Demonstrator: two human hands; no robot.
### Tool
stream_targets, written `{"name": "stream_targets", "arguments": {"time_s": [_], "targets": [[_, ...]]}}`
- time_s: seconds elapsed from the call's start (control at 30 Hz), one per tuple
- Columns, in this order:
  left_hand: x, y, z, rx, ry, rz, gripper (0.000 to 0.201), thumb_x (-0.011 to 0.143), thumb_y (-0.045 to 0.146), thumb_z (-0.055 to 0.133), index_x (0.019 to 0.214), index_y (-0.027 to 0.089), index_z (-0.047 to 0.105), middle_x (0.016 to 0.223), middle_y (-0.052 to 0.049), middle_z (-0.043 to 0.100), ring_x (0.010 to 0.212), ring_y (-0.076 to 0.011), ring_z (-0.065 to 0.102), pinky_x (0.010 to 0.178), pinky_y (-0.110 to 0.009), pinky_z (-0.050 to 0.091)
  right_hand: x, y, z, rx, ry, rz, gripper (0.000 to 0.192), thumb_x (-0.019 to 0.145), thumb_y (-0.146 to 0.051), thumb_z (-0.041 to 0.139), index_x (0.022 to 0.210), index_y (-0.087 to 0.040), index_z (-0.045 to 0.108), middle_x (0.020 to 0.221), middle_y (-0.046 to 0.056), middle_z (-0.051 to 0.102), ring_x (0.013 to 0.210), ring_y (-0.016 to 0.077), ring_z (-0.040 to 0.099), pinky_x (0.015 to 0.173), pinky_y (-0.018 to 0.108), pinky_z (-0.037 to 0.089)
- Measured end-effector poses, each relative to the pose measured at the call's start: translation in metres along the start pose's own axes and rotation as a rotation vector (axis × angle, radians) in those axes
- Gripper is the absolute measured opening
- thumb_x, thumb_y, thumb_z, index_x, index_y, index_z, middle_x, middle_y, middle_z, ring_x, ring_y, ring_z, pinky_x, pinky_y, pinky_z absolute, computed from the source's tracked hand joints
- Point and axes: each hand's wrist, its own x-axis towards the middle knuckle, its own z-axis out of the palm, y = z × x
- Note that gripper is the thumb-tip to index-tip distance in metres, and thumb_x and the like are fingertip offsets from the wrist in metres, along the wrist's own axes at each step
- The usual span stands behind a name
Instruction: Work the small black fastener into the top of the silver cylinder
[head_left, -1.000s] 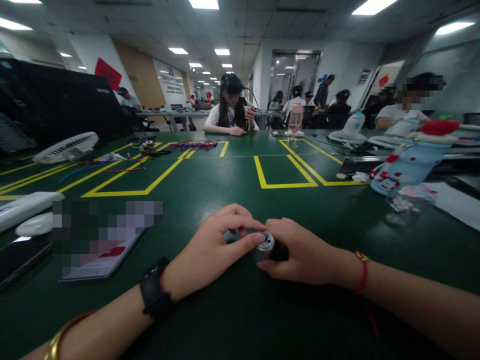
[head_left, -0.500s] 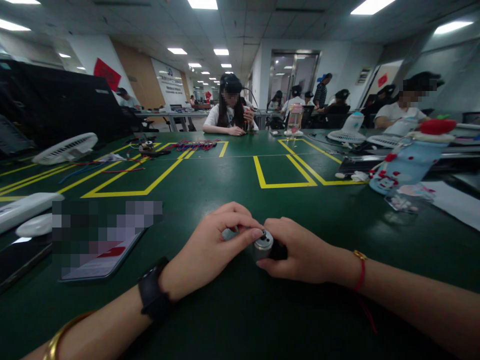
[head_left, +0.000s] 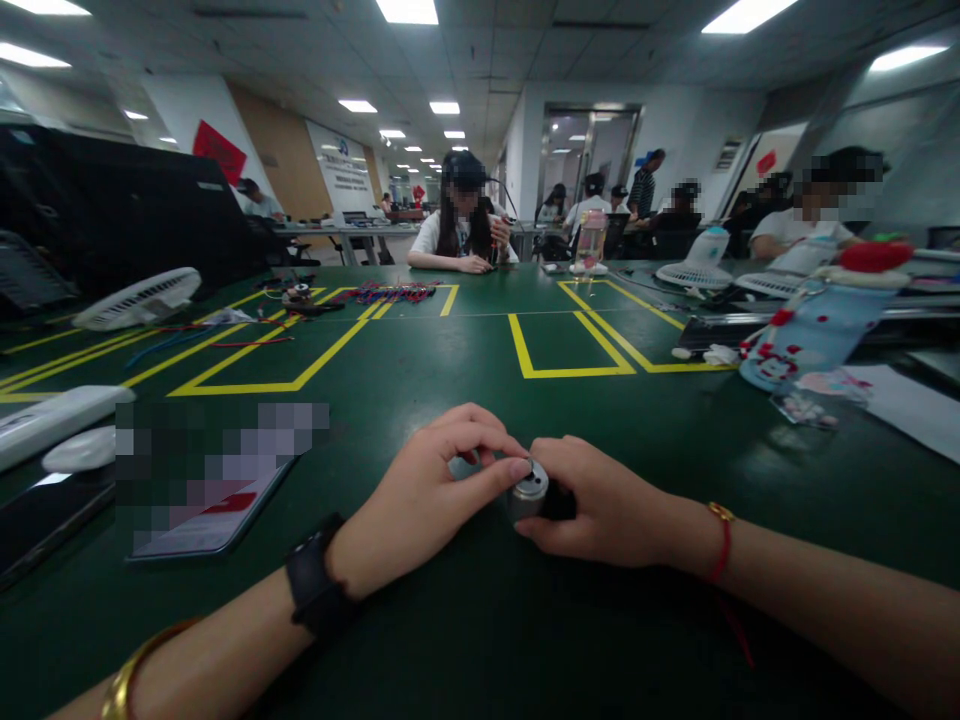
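A small silver metal cylinder point(head_left: 529, 489), likely a little motor, sits low in the middle of the view, just above a dark green table point(head_left: 480, 620), with its round end face turned upward. The right hand point(head_left: 607, 505) wraps around the cylinder from the right side, fingers closed on its body. The left hand point(head_left: 427, 495) meets it from the left, thumb tip pressed against the cylinder's top rim and fingers curled over a second small silver part tucked behind the thumb. The left wrist wears a black watch point(head_left: 319, 590) and a gold bangle point(head_left: 131, 670); the right wrist wears a red string bracelet point(head_left: 721, 545). To the left of the hands lies a phone point(head_left: 214, 495), its screen blurred out. Yellow tape lines point(head_left: 559, 345) mark rectangles on the table farther away. At far left rests a white fan guard point(head_left: 139, 297). At right lies a pale blue bottle with red patterns point(head_left: 814, 330), tipped on its side. Across the table a person in a white shirt point(head_left: 461, 215) sits working, with coloured wires point(head_left: 394, 291) spread in front of them.
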Motion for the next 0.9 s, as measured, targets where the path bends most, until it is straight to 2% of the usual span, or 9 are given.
{"name": "stream_targets", "arguments": {"time_s": [0.17,0.3,0.63,0.9], "targets": [[-0.001,-0.006,-0.005,-0.018,0.032,-0.031,0.013,0.091,0.03,0.059,0.093,0.022,0.069,0.098,-0.001,0.063,0.088,-0.0159,0.059,0.077,-0.03,0.047,0.0,-0.002,-0.002,0.013,-0.008,0.003,0.024,0.078,-0.034,0.068,0.088,-0.018,0.054,0.083,0.001,0.058,0.073,0.0155,0.048,0.066,0.03,0.035],[-0.001,-0.013,-0.013,0.023,0.007,-0.034,0.012,0.09,0.029,0.061,0.092,0.021,0.07,0.096,-0.001,0.062,0.089,-0.0157,0.059,0.081,-0.03,0.046,-0.001,-0.002,-0.005,0.024,-0.009,0.018,0.023,0.077,-0.034,0.069,0.085,-0.019,0.053,0.081,0.0,0.056,0.07,0.0145,0.047,0.063,0.029,0.034],[-0.001,-0.041,-0.019,0.03,-0.264,-0.021,0.012,0.086,0.03,0.066,0.091,0.023,0.075,0.101,-0.002,0.061,0.094,-0.0158,0.06,0.088,-0.03,0.046,-0.001,-0.001,-0.005,0.032,-0.018,0.021,0.022,0.077,-0.033,0.068,0.084,-0.019,0.052,0.082,0.0,0.055,0.07,0.0146,0.046,0.064,0.029,0.034],[0.001,-0.042,-0.018,0.216,-0.338,0.024,0.013,0.084,0.035,0.068,0.094,0.031,0.076,0.113,-0.001,0.059,0.11,-0.021,0.052,0.097,-0.037,0.038,0.0,-0.001,-0.005,0.03,-0.034,0.035,0.023,0.077,-0.034,0.068,0.085,-0.018,0.053,0.082,0.001,0.056,0.07,0.0151,0.047,0.062,0.028,0.034]]}}
